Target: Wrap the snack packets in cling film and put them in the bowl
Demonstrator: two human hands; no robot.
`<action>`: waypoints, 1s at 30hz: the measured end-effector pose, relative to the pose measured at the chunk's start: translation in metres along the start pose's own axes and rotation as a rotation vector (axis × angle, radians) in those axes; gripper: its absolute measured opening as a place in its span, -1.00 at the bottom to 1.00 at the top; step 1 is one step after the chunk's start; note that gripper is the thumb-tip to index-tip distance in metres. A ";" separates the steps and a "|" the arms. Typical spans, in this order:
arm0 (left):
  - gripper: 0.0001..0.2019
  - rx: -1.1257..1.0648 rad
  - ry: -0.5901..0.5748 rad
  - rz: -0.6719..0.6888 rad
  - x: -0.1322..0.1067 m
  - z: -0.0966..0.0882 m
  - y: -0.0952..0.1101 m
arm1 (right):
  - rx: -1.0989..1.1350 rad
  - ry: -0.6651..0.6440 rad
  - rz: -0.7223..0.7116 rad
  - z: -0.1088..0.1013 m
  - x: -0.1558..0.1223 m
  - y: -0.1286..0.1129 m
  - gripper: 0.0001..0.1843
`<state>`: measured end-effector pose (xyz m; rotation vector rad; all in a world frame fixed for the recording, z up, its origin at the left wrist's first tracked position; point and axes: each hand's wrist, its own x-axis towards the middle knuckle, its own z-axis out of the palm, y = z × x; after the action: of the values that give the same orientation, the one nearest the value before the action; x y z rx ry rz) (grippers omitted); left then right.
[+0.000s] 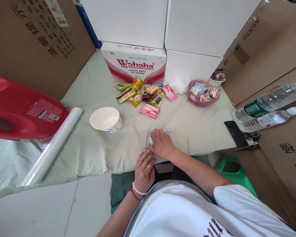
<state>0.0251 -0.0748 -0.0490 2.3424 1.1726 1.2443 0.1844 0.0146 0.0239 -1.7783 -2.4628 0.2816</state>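
Observation:
My right hand [162,144] lies flat on a small light-blue snack packet [166,133] near the front edge of the pale green cloth [93,144]; most of the packet is hidden under the fingers. My left hand [144,171], with a ring and a bead bracelet, rests just below it at the cloth's edge, fingers spread, fingertips close to the packet. A pink wafer packet [149,110] lies a little farther back. Behind it sits a pile of several wrapped snacks [140,93].
A white paper bowl [105,119] stands left of my hands. A roll of clear film [54,144] and a red jug [17,108] lie far left. A pink bowl of snacks [203,93], a black phone [235,133], two water bottles [266,113] and cardboard boxes are right and behind.

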 end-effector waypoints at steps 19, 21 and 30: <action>-0.86 -0.127 0.227 -0.413 0.053 -0.007 0.006 | 0.002 -0.021 -0.091 -0.001 -0.020 0.020 -0.66; -0.86 -0.126 0.224 -0.435 0.048 -0.008 0.003 | 0.010 -0.034 -0.114 -0.003 -0.019 0.023 -0.61; -0.87 -0.172 0.242 -0.521 0.041 -0.014 0.001 | -0.113 -0.023 -0.270 -0.003 -0.021 0.036 -0.70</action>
<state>0.0275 -0.0465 -0.0159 1.6436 1.5498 1.3809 0.2249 0.0062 0.0201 -1.4593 -2.7435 0.1446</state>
